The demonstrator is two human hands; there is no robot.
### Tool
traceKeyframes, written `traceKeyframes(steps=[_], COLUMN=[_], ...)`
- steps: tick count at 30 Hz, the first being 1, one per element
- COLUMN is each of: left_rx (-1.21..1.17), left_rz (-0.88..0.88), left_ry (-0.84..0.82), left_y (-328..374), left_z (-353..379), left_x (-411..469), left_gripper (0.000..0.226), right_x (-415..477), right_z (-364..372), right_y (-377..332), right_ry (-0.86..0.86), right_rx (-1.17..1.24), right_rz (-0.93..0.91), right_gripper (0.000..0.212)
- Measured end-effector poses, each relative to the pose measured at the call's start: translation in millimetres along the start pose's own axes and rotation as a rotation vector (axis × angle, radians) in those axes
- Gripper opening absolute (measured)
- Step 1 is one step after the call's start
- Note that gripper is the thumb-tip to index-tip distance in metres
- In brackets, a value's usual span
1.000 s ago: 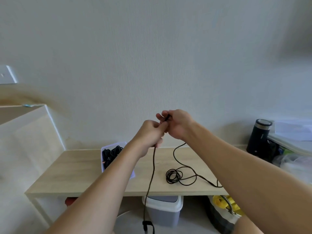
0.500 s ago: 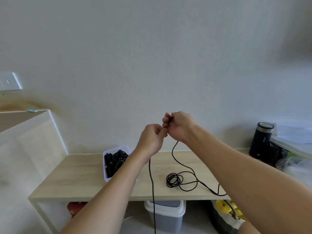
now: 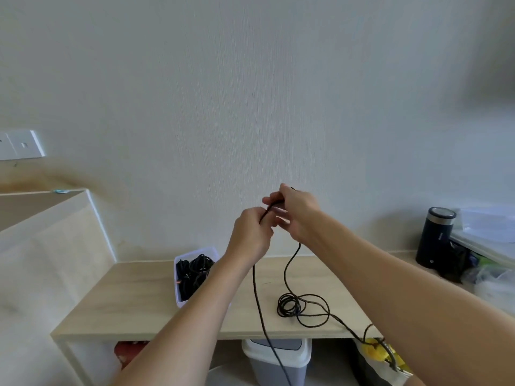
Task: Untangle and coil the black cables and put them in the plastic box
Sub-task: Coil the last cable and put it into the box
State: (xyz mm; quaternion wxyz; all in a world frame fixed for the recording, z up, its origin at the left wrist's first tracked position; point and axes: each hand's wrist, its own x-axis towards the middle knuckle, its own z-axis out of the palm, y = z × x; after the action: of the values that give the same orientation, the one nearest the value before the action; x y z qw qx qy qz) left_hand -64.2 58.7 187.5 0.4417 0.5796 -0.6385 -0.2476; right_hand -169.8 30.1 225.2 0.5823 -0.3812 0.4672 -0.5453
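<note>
Black cable (image 3: pixel 255 288) hangs vertically, lower end cut off; I see left hand (image 3: pixel 250 235) and right hand (image 3: pixel 300 215) pinching it.

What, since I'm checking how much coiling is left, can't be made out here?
Head view only:
- The black cable: the strand hanging from the left hand runs off the bottom edge, end cut off.
- Its other run disappears behind the right forearm.
- The plastic box: the left forearm covers its right side; the cables inside are a dark mass, uncountable.
- How the cable sits inside the right hand: the hand itself hides it.
</note>
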Motion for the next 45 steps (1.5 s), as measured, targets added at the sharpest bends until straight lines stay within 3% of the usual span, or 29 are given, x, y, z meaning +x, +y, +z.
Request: traceKeyframes(steps=[5,7,11,14,16,20,22,25,27,32,34,36,38,42,45], left_rx=[0.107,-0.045,-0.261,-0.102,-0.12,-0.431,-0.327,0.027,0.087,-0.361,-0.142,0.213,0.319,-0.235,-0.321], left_rz=[-0.183,-0.127,-0.027,-0.098,-0.178,-0.122,-0.135,-0.275,-0.299,-0.114,-0.111,-0.219,-0.306,-0.148,-0.075], left_ry=[-0.442,-0.372,-0.045,-0.216,-0.328,-0.099,-0.087,-0.419,-0.504,-0.179,-0.187,-0.423,-0.579,-0.351,-0.25], left_y=[-4,2,8,-1,2,15,12,3,2,9,6,0,-4,-2,-1], left_z=[-10,-6,-2,-13,-19,-10,-11,-31,-39,-22,-24,-33,-39,-24,-16], left_x=[-15,-14,-5,-9,-12,-4,-4,-13,-17,-12,-11,-15,-20,-20,-19], left_gripper=[0.037,0.028,0.025,0.026,0.023,0.022,0.026,0.03,0.029,0.025,0.029,0.031,0.031,0.02,0.024], right_x=[7,7,6,12,14,0,-2,5,7,-2,-3,3,5,-1,-5], right_z=[-5,-3,0,-7,-10,3,6,-2,-6,8,9,3,-3,2,7], right_y=[-8,-3,-4,-15,-15,-7,-9,-13,-9,-6,-12,-16,-16,-11,-13], right_ry=[-0.024,-0.067,-0.11,-0.057,-0.046,-0.233,-0.212,-0.117,-0.107,-0.233,-0.206,-0.146,-0.117,-0.2,-0.21], right_rx=[0.251,0.255,0.186,0.251,0.199,0.064,0.052,0.105,0.085,0.029,0.054,0.087,0.089,0.05,0.033], right_rz=[0.116,0.132,0.143,0.125,0.11,0.144,0.146,0.107,0.101,0.092,0.052,0.024,0.025,0.042,0.032], right_gripper=[0.039,0.041,0.041,0.038,0.036,0.038,0.037,0.036,0.035,0.035,0.036,0.036,0.035,0.036,0.036])
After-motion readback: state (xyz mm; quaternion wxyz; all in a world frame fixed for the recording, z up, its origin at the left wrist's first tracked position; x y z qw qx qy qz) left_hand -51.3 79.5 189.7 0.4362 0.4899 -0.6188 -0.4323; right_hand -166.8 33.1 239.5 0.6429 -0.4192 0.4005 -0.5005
